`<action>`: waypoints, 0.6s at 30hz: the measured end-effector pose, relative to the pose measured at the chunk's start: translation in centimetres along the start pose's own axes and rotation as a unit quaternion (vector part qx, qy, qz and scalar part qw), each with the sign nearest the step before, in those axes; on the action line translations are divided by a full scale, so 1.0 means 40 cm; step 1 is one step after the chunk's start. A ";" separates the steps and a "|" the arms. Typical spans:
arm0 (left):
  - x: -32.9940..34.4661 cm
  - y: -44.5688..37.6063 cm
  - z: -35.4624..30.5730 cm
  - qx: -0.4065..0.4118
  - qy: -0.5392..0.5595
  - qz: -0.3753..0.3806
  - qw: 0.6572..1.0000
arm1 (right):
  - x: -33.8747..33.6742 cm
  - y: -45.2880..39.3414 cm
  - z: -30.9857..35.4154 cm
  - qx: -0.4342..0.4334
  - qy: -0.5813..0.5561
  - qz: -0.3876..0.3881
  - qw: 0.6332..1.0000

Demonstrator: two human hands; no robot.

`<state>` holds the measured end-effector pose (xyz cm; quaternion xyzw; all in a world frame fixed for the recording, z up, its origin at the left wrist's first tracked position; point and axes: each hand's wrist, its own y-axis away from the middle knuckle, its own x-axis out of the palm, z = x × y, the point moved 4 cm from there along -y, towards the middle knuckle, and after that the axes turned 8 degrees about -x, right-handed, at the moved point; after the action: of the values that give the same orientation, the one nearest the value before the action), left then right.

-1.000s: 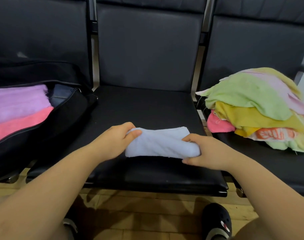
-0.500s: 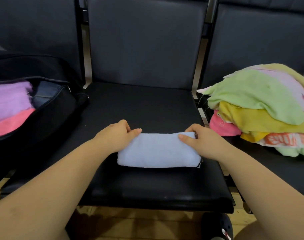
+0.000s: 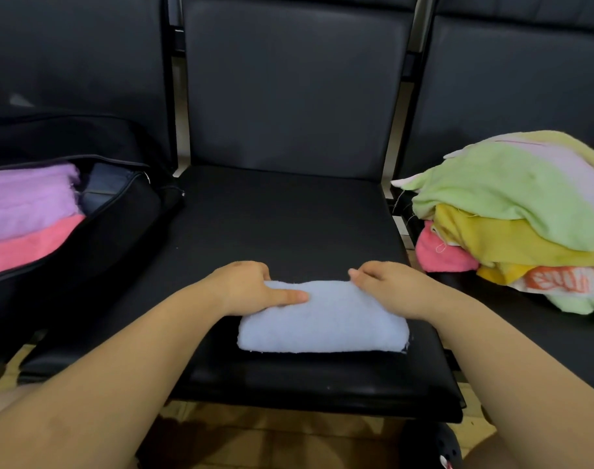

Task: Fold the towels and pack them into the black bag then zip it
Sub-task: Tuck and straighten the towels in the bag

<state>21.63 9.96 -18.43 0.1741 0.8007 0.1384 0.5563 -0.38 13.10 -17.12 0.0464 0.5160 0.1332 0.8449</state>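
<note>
Blue towel (image 3: 322, 319): folded into a thick oblong, lying flat on the front half of the middle seat (image 3: 282, 225); long axis runs left to right, parallel to the seat's front edge, short ends facing the bag and the pile.
Left hand (image 3: 251, 287): on the towel's far left corner, thumb laid flat along the top, fingers curled over the far edge, gripping it.
Right hand (image 3: 386, 286): on the far right corner, fingers bent over the far edge, gripping the towel.
Black bag (image 3: 96, 238): on the left seat, unzipped, mouth gaping toward the camera.
Purple towel (image 3: 28, 198): folded inside the bag, above the pink one.
Pink towel (image 3: 25, 245): folded inside the bag, nearest the front rim.
Pile of towels (image 3: 518, 218): unfolded heap on the right seat, green on top, yellow and pink beneath, well apart from the blue towel.
</note>
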 end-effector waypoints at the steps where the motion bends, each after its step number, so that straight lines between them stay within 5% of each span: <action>1: 0.002 0.010 0.001 0.005 0.002 0.005 1.000 | 0.004 0.009 0.008 -0.002 -0.012 0.013 1.000; 10: 0.000 0.102 0.030 0.089 0.082 -0.031 0.992 | 0.053 0.074 0.094 -0.052 0.030 0.042 0.997; 18: -0.049 0.234 0.079 0.223 0.131 -0.172 0.951 | 0.107 0.132 0.179 -0.105 0.017 0.068 0.992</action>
<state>26.39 17.64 -13.97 0.1334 0.8945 -0.1201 0.4094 6.85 19.78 -16.34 -0.0101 0.5089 0.2451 0.8251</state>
